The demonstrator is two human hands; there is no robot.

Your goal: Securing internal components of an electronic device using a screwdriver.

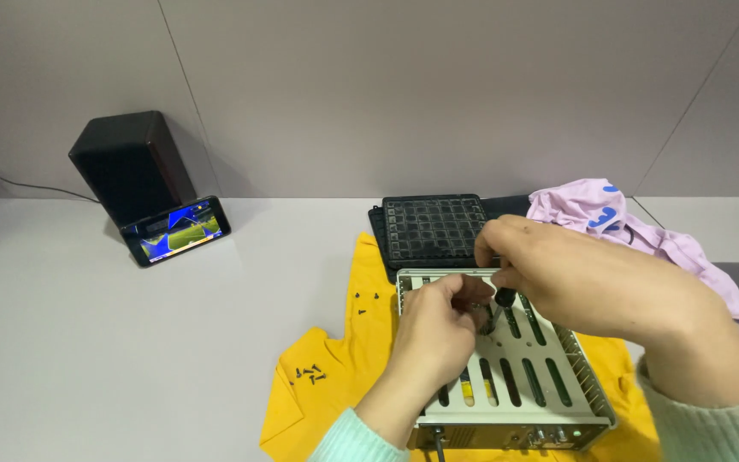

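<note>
A pale metal device case (540,376) with long slots in its top lies on a yellow cloth (335,368). My left hand (434,329) rests on the case's top, fingers pinched around a small dark part near the middle. My right hand (575,274) hovers over the case's far half and grips a black-handled screwdriver (504,297), its tip pointing down at the spot by my left fingers. Several small black screws (311,374) lie on the cloth to the left, two more screws (367,298) farther back.
A black compartment tray (434,227) sits behind the case. A pink garment (635,227) lies at the right. At the back left, a phone (175,231) with a lit screen leans against a black speaker (134,162). The table (87,342) is light grey.
</note>
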